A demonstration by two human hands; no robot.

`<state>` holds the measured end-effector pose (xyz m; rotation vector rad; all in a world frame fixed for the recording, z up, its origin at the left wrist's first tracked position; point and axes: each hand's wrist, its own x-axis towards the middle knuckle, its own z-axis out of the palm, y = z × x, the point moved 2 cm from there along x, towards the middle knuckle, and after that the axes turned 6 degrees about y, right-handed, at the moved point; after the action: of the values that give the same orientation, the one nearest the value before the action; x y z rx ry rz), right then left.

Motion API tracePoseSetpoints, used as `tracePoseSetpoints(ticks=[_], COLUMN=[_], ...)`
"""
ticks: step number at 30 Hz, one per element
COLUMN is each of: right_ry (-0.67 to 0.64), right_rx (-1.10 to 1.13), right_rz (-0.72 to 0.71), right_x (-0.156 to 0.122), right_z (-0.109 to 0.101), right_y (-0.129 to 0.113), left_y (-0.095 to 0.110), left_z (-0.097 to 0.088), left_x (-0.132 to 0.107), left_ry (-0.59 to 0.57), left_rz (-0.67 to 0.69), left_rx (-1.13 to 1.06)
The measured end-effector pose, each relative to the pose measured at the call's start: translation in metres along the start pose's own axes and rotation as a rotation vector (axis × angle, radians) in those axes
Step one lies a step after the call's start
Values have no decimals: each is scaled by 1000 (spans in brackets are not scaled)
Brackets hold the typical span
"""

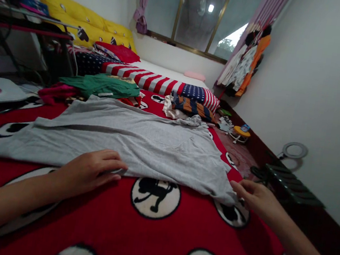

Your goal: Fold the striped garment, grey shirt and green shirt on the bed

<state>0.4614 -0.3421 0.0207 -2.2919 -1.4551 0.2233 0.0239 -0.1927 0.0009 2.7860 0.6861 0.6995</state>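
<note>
A grey T-shirt (124,138) lies spread flat on a red blanket (148,234) printed with black-and-white cartoon circles. My left hand (91,171) rests on the shirt's near hem, its fingers together and pointing right. At the shirt's near right corner, my right hand (255,198) has its fingertips against the cloth. Whether those fingers pinch the hem, I cannot tell. Both forearms reach in from the bottom corners.
Past the shirt lie a green cloth (100,84), a magenta cloth (56,92) and a striped cloth (193,107). A flag-patterned bolster (160,82) and a yellow cushion (83,22) stand behind them. A wire rack (29,27) stands at left; the wall rises right.
</note>
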Motion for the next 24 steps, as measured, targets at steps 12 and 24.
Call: tracePoseSetpoints(ticks=[12,24], right_ry=[275,145], right_rx=[672,40], right_rz=[48,-49], right_x=[13,19], right_z=[-6,2], right_y=[-10,24], left_y=[32,42], left_z=[4,-1], left_x=[31,39], left_ry=[-65,-373], left_rz=[85,21], left_rx=[93,29])
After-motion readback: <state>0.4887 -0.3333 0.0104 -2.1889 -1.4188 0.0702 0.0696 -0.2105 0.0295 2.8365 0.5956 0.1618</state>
